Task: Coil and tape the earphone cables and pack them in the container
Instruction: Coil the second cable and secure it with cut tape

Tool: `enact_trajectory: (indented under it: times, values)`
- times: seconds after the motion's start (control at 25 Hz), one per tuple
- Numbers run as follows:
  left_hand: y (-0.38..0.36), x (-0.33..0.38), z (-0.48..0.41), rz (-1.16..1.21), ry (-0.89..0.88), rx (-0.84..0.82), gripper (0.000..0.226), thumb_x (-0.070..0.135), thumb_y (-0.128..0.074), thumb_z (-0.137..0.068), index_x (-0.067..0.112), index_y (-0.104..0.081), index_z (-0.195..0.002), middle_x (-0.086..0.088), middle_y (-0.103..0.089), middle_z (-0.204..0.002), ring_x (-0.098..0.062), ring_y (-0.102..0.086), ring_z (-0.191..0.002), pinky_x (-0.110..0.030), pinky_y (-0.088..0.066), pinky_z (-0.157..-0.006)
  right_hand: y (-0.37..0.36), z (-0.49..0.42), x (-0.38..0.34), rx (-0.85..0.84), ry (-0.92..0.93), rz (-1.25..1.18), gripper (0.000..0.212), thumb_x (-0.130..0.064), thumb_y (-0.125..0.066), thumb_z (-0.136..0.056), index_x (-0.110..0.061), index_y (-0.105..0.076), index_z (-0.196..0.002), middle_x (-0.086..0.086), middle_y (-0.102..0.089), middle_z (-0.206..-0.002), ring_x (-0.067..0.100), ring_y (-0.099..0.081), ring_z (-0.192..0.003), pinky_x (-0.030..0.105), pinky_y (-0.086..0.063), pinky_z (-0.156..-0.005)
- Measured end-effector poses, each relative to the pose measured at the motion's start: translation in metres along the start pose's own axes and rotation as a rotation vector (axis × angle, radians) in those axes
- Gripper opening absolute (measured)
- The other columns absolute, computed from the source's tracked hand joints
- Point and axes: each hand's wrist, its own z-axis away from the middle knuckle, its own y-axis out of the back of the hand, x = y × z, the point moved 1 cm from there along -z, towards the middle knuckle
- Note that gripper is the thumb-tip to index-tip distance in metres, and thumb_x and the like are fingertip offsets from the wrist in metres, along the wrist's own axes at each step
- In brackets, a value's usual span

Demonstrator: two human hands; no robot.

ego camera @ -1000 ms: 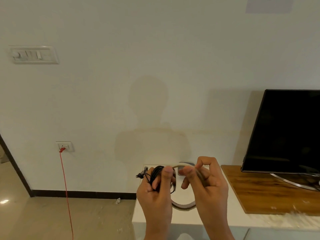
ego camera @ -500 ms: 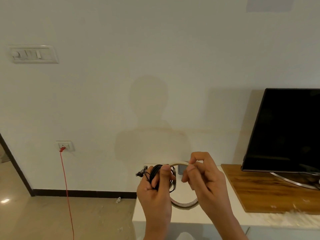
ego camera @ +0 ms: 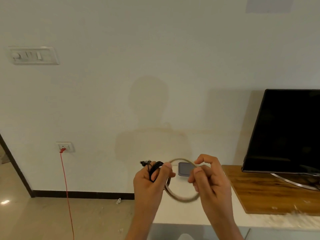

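Observation:
My left hand [ego camera: 150,183] grips a coiled black earphone cable [ego camera: 154,168], whose plug end sticks out to the upper left. The same hand also pins one side of a thin beige tape roll [ego camera: 181,198] that hangs between both hands. My right hand [ego camera: 210,181] pinches the roll's upper right rim with thumb and fingers. Through the ring, a small grey container [ego camera: 185,169] with rounded corners lies on the white cabinet top [ego camera: 180,213] near the wall.
A black TV [ego camera: 287,134] on a metal stand sits on a wooden board [ego camera: 263,193] at the right. A red cord [ego camera: 66,191] hangs from a wall socket [ego camera: 65,147] at the left, down to the tiled floor. Above it is a switch panel [ego camera: 32,55].
My right hand has moved to the right along the tape roll, away from the left hand. The roll now shows as an open ring, and the grey container is visible through it.

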Motion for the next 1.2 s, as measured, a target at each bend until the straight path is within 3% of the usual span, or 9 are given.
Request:
enact_trajectory:
  times: [0.16,0.28,0.4,0.48,0.56,0.6,0.68,0.84,1.2]
  values:
    - [0.006,0.008,-0.010,-0.214,-0.182,-0.191,0.075,0.064,-0.066,-0.071,-0.011,-0.058,-0.069,-0.023,-0.054,-0.058,-0.034,-0.053,-0.057,-0.037,-0.049,-0.058,0.000,-0.006,0.002,-0.117,0.039,0.092,0.019,-0.035,-0.038,-0.083,-0.041,-0.055,-0.089,-0.004,-0.056,-0.062,0.013,-0.046,-0.050,0.022,-0.038,-0.046]
    - [0.008,0.003,-0.010,-0.259,-0.271,-0.213,0.079,0.067,-0.060,-0.077,-0.012,-0.058,-0.068,-0.022,-0.051,-0.056,-0.036,-0.050,-0.055,-0.046,-0.045,-0.055,0.004,-0.010,-0.004,-0.227,0.067,0.146,0.025,-0.033,-0.033,-0.084,-0.044,-0.053,-0.094,0.004,-0.052,-0.062,0.016,-0.047,-0.052,0.023,-0.037,-0.046]
    - [0.004,0.005,-0.003,-0.222,-0.299,-0.086,0.069,0.064,-0.059,-0.079,-0.003,-0.061,-0.066,-0.016,-0.056,-0.056,-0.032,-0.053,-0.055,-0.043,-0.046,-0.055,0.004,-0.012,-0.006,-0.192,0.091,0.151,0.017,-0.031,-0.040,-0.088,-0.025,-0.055,-0.084,-0.005,-0.055,-0.073,0.019,-0.049,-0.054,0.019,-0.037,-0.046]
    - [-0.001,0.007,0.002,-0.173,-0.302,0.028,0.051,0.063,-0.058,-0.079,0.015,-0.062,-0.063,-0.006,-0.060,-0.057,-0.021,-0.056,-0.053,-0.029,-0.048,-0.052,0.002,-0.010,-0.007,-0.138,0.085,0.123,0.016,-0.028,-0.051,-0.092,-0.016,-0.058,-0.083,-0.017,-0.058,-0.075,0.013,-0.055,-0.055,0.014,-0.041,-0.049]
    - [-0.004,0.007,0.004,-0.089,-0.259,0.112,0.036,0.062,-0.059,-0.076,0.029,-0.056,-0.062,0.006,-0.063,-0.057,-0.010,-0.061,-0.055,-0.014,-0.048,-0.054,0.000,-0.005,-0.011,-0.102,0.062,0.082,0.005,-0.026,-0.057,-0.092,-0.030,-0.059,-0.089,-0.018,-0.063,-0.077,0.010,-0.060,-0.058,0.013,-0.045,-0.052]
    - [-0.005,0.006,0.005,-0.051,-0.231,0.142,0.034,0.062,-0.060,-0.074,0.030,-0.056,-0.061,0.008,-0.064,-0.058,-0.007,-0.063,-0.058,-0.011,-0.048,-0.056,-0.002,-0.003,-0.012,-0.077,0.055,0.059,0.015,-0.028,-0.056,-0.089,-0.043,-0.057,-0.088,-0.011,-0.066,-0.080,0.011,-0.061,-0.059,0.016,-0.047,-0.052]
    - [-0.005,0.002,0.006,-0.013,-0.202,0.172,0.040,0.068,-0.061,-0.070,0.029,-0.058,-0.063,0.008,-0.067,-0.060,-0.006,-0.064,-0.060,-0.011,-0.050,-0.058,-0.003,0.000,-0.013,-0.031,0.053,0.040,0.021,-0.034,-0.055,-0.091,-0.054,-0.055,-0.084,0.003,-0.067,-0.084,0.015,-0.061,-0.059,0.024,-0.050,-0.052]
    - [-0.006,0.002,0.007,-0.042,-0.240,0.127,0.052,0.069,-0.057,-0.072,0.018,-0.061,-0.069,0.009,-0.066,-0.061,-0.005,-0.063,-0.060,-0.008,-0.048,-0.058,-0.003,-0.001,-0.011,-0.029,0.065,0.020,0.014,-0.038,-0.049,-0.082,-0.045,-0.056,-0.091,-0.008,-0.066,-0.072,0.013,-0.060,-0.056,0.016,-0.047,-0.052]
    - [-0.003,0.003,0.009,-0.109,-0.322,0.090,0.047,0.067,-0.056,-0.078,0.022,-0.060,-0.064,0.011,-0.062,-0.056,-0.006,-0.062,-0.057,-0.009,-0.045,-0.057,0.001,-0.010,-0.013,-0.110,0.135,0.077,0.017,-0.030,-0.043,-0.082,-0.046,-0.050,-0.085,0.012,-0.052,-0.065,0.022,-0.045,-0.052,0.013,-0.038,-0.044]
